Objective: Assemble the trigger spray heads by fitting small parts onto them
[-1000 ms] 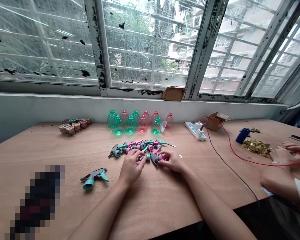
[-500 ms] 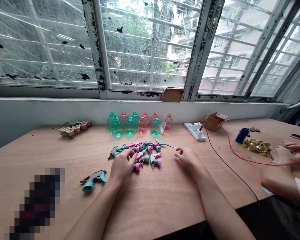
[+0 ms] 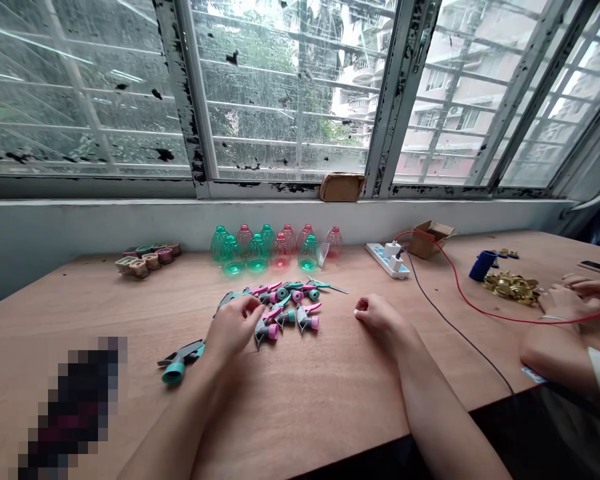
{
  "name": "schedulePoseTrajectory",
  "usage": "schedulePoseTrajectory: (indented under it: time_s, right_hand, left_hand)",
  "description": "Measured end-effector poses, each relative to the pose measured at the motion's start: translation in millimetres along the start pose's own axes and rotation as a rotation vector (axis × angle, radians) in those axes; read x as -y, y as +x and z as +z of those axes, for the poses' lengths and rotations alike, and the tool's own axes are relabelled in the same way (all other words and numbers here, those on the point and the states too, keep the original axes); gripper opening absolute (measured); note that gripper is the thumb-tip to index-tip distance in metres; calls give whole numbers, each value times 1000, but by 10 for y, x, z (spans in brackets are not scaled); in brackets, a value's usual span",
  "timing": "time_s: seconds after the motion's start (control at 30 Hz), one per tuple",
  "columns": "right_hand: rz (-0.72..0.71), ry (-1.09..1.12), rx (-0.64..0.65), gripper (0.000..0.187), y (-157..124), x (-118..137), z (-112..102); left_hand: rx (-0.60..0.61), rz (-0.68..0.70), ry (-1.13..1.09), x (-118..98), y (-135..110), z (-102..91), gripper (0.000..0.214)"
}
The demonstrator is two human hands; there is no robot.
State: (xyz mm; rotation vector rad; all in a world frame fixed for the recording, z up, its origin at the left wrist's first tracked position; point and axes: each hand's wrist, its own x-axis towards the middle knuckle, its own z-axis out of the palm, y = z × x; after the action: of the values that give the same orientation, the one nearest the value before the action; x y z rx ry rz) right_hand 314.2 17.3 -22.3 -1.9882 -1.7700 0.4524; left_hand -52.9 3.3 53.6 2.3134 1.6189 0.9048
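My left hand (image 3: 234, 325) hovers at the left end of a loose pile of trigger spray heads (image 3: 286, 316), grey with pink or teal levers and collars. Its fingers are bent and apart from the thumb, with nothing visible between them; its far side hides part of the pile. A separate spray head with a teal collar (image 3: 173, 373) lies left of my left wrist, partly covered by it. Right of the pile, my right hand (image 3: 383, 316) rests low over the table with curled fingers, pinching a small white piece (image 3: 357, 313) whose kind I cannot make out.
Green bottles (image 3: 233, 257) and red bottles (image 3: 281, 252) stand along the wall. A power strip (image 3: 387, 261), red cable (image 3: 460, 283) and cardboard box (image 3: 431, 240) are at right. Another person's hands (image 3: 565, 301) are beside gold-coloured parts (image 3: 511, 288). Small packed pieces (image 3: 147, 260) lie back left.
My left hand has shifted left and slightly toward me, uncovering a pink-collared spray head. My right hand's fingers have curled in tighter, and a small white piece now shows at their tips.
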Motion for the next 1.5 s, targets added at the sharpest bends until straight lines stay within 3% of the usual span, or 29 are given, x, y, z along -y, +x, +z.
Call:
schedulePoseTrajectory:
  time_s: [0.1, 0.2, 0.3, 0.4, 0.5, 0.63, 0.7, 0.8, 0.93, 1.07, 1.27, 1.5]
  right_hand:
    - [10, 1, -54, 8, 10, 24, 4]
    - [-1, 37, -139, 11, 24, 98, 36]
    - [-72, 117, -226, 12, 29, 193, 76]
    - [-151, 175, -293, 9, 28, 265, 91]
    - [-188, 227, -368, 10, 29, 313, 100]
    - [-223, 451, -411, 14, 19, 438, 192]
    - [-249, 690, -348, 18, -7, 557, 269]
    - [-327, 1037, -155, 24, -96, 795, 370]
    - [-403, 1257, 85, 24, -302, 1133, 470]
    - [-424, 1352, 216, 25, -468, 1377, 551]
    - [-458, 1356, 154, 21, -488, 1395, 522]
    - [-434, 1329, 146, 21, -445, 1275, 511]
  left_hand:
    - [221, -130, 59, 276, -2, -388, 39]
    - [244, -281, 164, 549, -108, -680, 51]
    - [285, -359, 223, 688, -267, -735, 57]
    - [356, -305, 171, 750, -364, -617, 51]
    - [329, -279, 171, 784, -360, -484, 45]
    - [327, -294, 88, 668, -325, -464, 38]
    - [353, -319, -29, 545, -327, -491, 34]
    - [421, -384, -270, 392, -319, -454, 36]
    - [245, -375, -561, 281, -239, -174, 42]
    - [226, -320, -932, 56, -155, 156, 40]
    - [189, -260, -1100, -374, -45, 440, 40]
    - [-34, -282, -1389, -404, -27, 691, 42]
